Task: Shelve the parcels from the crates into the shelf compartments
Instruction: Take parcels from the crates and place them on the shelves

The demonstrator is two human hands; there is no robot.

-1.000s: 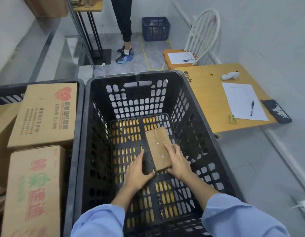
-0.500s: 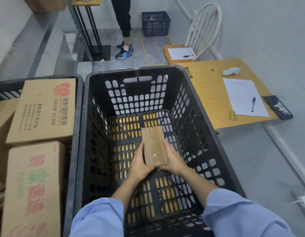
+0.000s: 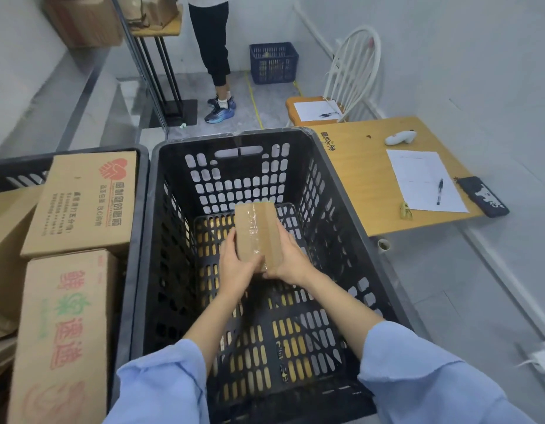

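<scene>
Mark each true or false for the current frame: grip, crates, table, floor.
1. The left hand and right hand both grip the small taped parcel inside the black crate. True.
2. The crate on the left carries printed cardboard boxes. True.
3. The pen lies on the bare wood of the table. False: it lies on a sheet of paper that is on the table.
4. The basket on the far floor is red. False: it is blue.
</scene>
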